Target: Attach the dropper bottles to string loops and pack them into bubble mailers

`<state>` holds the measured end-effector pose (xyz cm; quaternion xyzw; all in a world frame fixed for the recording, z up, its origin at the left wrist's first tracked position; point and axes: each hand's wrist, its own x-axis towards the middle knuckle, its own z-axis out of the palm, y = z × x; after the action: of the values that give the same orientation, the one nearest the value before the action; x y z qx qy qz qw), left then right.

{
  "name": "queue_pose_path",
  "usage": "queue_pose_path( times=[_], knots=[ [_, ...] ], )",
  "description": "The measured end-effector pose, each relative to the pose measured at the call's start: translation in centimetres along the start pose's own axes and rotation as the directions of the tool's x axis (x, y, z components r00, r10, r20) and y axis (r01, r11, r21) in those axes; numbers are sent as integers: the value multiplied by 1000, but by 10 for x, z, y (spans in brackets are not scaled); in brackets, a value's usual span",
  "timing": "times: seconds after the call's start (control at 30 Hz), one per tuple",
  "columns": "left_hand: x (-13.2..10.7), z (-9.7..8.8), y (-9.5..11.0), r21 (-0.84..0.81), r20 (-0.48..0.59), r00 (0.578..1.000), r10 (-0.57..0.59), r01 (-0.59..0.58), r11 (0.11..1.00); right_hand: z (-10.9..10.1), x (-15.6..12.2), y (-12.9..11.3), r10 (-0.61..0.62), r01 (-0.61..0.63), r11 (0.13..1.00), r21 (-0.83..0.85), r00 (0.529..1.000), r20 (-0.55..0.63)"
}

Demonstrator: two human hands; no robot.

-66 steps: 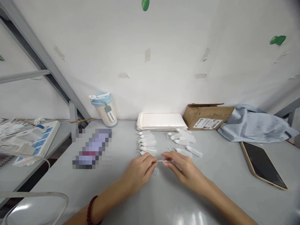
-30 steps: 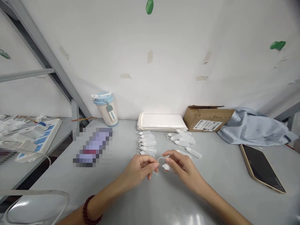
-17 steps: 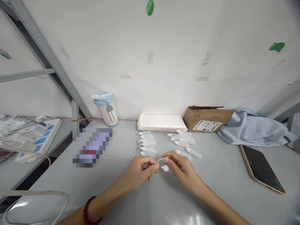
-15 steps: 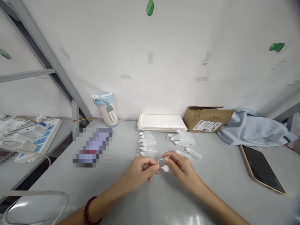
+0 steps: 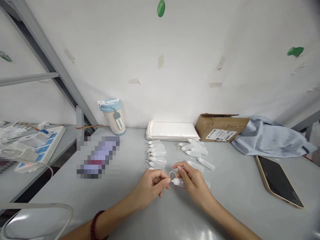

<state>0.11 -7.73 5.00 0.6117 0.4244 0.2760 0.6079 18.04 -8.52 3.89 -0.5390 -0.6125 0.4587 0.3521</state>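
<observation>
A small translucent squeeze bottle (image 5: 180, 182) with a pointed white nozzle lies sideways in my right hand (image 5: 196, 184), whose thumb and fingers close round its body. Its nozzle points left, touching the fingertips of my left hand (image 5: 152, 187). Those fingers pinch the end of the bottle's thin white cap strap (image 5: 172, 172), which arches up from the neck; the small cap itself is hidden by the fingertips. Beyond my left hand, several similar bottles (image 5: 158, 154) lie in a column. Another loose group of bottles (image 5: 193, 154) lies beyond my right hand.
Against the wall stand a blue-lidded tumbler (image 5: 113, 118), a stack of white packets (image 5: 173, 130) and a cardboard box (image 5: 221, 128). Grey-blue cloth (image 5: 270, 136) and a phone (image 5: 278, 180) lie right. At left are a pixelated device (image 5: 100, 156), a power strip (image 5: 46, 146) and a white cable (image 5: 37, 206).
My left fingertips have come right up against the nozzle, with the strap end still pinched. The bottle has shifted very slightly down; the other bottles stay where they were.
</observation>
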Motion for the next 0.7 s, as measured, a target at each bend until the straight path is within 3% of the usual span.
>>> queue_pose_path(
  times=[0.7],
  knots=[
    [-1, 2, 0, 27, 3, 1000, -16, 16, 1000, 2, -2, 0, -17, 17, 1000, -10, 1000, 1]
  ],
)
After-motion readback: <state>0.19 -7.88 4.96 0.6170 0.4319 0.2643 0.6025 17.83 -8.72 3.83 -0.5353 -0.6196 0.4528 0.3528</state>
